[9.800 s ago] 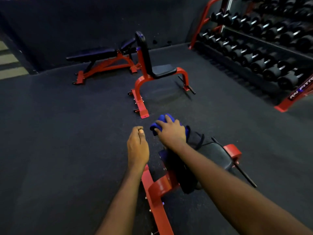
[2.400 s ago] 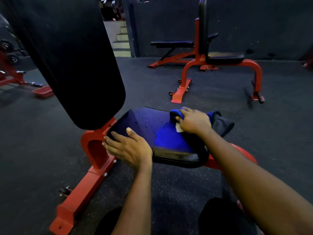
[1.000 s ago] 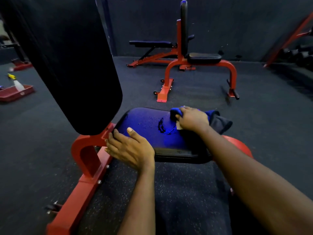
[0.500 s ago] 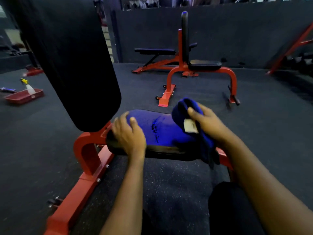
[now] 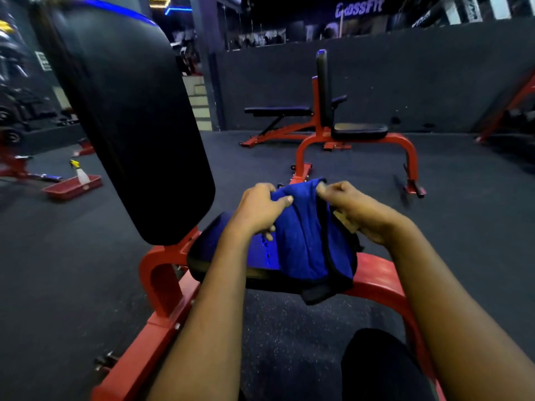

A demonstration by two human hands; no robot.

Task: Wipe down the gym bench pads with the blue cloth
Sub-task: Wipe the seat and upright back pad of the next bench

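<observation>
My left hand [image 5: 260,209] is curled on one upper edge of the blue cloth [image 5: 304,235], thumb and fingers pinching it. My right hand [image 5: 356,212] pinches the other upper corner, just across from the left. The cloth hangs between them with its black-trimmed lower end down past the near edge of the seat pad [image 5: 208,250]; I cannot tell whether it touches the pad. The pad lies right below my hands, with a few wet spots showing beside the cloth. Left of my left hand the black back pad [image 5: 130,120] stands tilted on the red frame [image 5: 162,279]. Beyond my hands stands a second bench [image 5: 359,131]. Far to the left, a spray bottle [image 5: 79,172] stands in a red tray [image 5: 72,188] on the floor.
</observation>
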